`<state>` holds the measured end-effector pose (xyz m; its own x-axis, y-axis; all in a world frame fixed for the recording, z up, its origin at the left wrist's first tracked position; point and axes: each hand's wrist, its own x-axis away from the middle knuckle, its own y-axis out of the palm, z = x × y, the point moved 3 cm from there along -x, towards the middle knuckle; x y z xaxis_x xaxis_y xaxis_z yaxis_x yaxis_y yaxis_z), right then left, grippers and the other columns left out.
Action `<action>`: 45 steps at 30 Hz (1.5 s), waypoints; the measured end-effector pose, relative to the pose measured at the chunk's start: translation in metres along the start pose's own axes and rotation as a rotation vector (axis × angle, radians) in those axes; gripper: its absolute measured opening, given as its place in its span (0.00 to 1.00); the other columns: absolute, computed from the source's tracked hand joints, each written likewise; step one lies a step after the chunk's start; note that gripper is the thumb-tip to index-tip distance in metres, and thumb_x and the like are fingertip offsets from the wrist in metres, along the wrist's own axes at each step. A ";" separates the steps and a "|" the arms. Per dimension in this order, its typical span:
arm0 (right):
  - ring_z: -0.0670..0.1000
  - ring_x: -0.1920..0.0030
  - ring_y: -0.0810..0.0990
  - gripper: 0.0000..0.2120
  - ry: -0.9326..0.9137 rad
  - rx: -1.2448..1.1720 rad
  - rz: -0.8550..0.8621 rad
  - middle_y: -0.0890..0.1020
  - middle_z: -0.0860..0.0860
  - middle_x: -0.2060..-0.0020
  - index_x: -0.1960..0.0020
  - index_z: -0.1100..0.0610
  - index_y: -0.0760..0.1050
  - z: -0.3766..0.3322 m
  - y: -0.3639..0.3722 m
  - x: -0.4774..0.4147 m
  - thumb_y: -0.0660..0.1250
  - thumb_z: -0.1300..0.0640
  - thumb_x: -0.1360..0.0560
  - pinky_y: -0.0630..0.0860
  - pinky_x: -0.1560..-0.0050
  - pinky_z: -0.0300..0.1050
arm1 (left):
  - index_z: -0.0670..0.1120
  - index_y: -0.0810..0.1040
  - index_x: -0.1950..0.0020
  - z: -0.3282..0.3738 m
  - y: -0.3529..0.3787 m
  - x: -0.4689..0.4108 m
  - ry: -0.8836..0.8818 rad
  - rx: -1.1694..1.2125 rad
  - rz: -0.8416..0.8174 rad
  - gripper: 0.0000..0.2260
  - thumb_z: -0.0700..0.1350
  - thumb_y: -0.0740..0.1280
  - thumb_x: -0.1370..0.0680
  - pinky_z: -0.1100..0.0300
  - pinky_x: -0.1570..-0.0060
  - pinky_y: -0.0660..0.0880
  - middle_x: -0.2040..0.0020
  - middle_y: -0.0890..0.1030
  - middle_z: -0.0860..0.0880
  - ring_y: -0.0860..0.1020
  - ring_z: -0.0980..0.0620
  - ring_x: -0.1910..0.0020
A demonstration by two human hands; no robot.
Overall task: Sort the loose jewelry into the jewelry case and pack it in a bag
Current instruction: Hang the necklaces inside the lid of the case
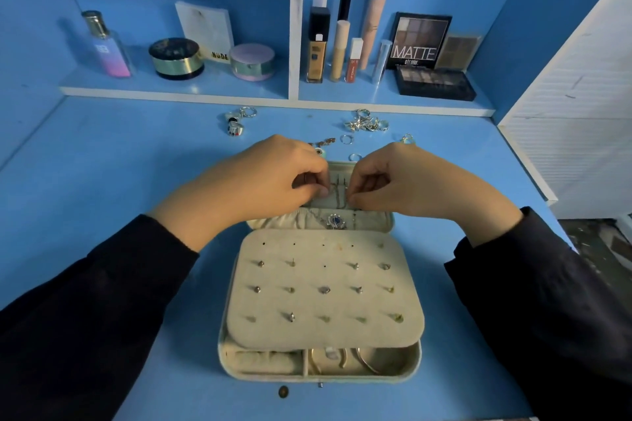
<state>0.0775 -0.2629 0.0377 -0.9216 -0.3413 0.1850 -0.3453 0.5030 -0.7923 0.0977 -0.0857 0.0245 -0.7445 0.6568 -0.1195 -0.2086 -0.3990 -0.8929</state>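
**Both hands pinch a chain at the case lid**

The open jewelry case lies mid-desk, toward the near edge. The left hand and right hand each pinch a thin chain at the lid's inner panel. Loose rings lie near the far edge.

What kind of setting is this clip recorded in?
Likely a home vanity or dressing table: makeup bottles and eyeshadow palettes line a blue shelf, with an open jewelry case on the desktop.
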 end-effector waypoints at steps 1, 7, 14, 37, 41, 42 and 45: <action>0.38 0.69 0.76 0.03 -0.006 0.003 -0.009 0.82 0.42 0.68 0.60 0.50 0.83 0.000 0.000 0.001 0.72 0.57 0.29 0.69 0.68 0.28 | 0.51 0.85 0.52 0.000 -0.001 0.001 -0.007 0.009 -0.012 0.04 0.47 0.70 0.24 0.54 0.53 0.75 0.58 0.79 0.55 0.76 0.57 0.58; 0.37 0.63 0.81 0.03 -0.013 -0.070 0.014 0.84 0.40 0.65 0.57 0.49 0.84 0.002 -0.007 0.007 0.72 0.56 0.28 0.76 0.59 0.34 | 0.57 0.85 0.50 -0.005 -0.006 0.008 -0.065 0.125 -0.132 0.08 0.56 0.69 0.25 0.52 0.50 0.75 0.55 0.82 0.56 0.78 0.59 0.55; 0.37 0.69 0.77 0.03 -0.070 -0.162 -0.097 0.83 0.41 0.68 0.56 0.50 0.85 -0.005 0.004 0.006 0.76 0.56 0.30 0.69 0.65 0.27 | 0.59 0.84 0.54 -0.004 -0.004 0.009 -0.109 0.199 -0.202 0.05 0.51 0.76 0.29 0.58 0.50 0.76 0.57 0.81 0.60 0.79 0.62 0.56; 0.40 0.69 0.74 0.02 -0.012 -0.085 0.172 0.80 0.45 0.69 0.60 0.52 0.83 -0.002 0.022 -0.013 0.74 0.56 0.29 0.70 0.65 0.29 | 0.52 0.83 0.55 -0.013 -0.004 0.007 -0.108 0.025 0.014 0.02 0.46 0.72 0.25 0.58 0.56 0.75 0.61 0.77 0.57 0.76 0.59 0.60; 0.40 0.64 0.77 0.02 -0.105 -0.058 0.078 0.83 0.46 0.63 0.57 0.51 0.84 -0.009 0.024 -0.008 0.73 0.57 0.27 0.72 0.62 0.30 | 0.52 0.84 0.55 -0.014 -0.003 0.008 -0.100 0.042 -0.022 0.02 0.45 0.72 0.26 0.52 0.54 0.76 0.59 0.79 0.56 0.77 0.57 0.59; 0.40 0.64 0.77 0.04 -0.125 -0.057 0.051 0.83 0.45 0.63 0.56 0.51 0.85 -0.010 0.022 -0.007 0.72 0.58 0.27 0.72 0.61 0.30 | 0.51 0.84 0.55 -0.014 -0.002 0.008 -0.097 0.052 -0.033 0.02 0.45 0.72 0.26 0.52 0.54 0.76 0.59 0.79 0.56 0.78 0.57 0.58; 0.39 0.65 0.75 0.07 -0.147 -0.068 0.059 0.83 0.45 0.62 0.55 0.48 0.85 -0.004 0.012 -0.002 0.72 0.60 0.26 0.69 0.61 0.28 | 0.52 0.84 0.54 -0.012 -0.001 0.008 -0.086 0.080 -0.034 0.02 0.47 0.72 0.26 0.54 0.53 0.76 0.59 0.78 0.56 0.78 0.58 0.58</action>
<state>0.0746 -0.2528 0.0301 -0.9064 -0.4197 0.0480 -0.3069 0.5762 -0.7575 0.0993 -0.0719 0.0191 -0.7870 0.6150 -0.0486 -0.2824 -0.4291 -0.8580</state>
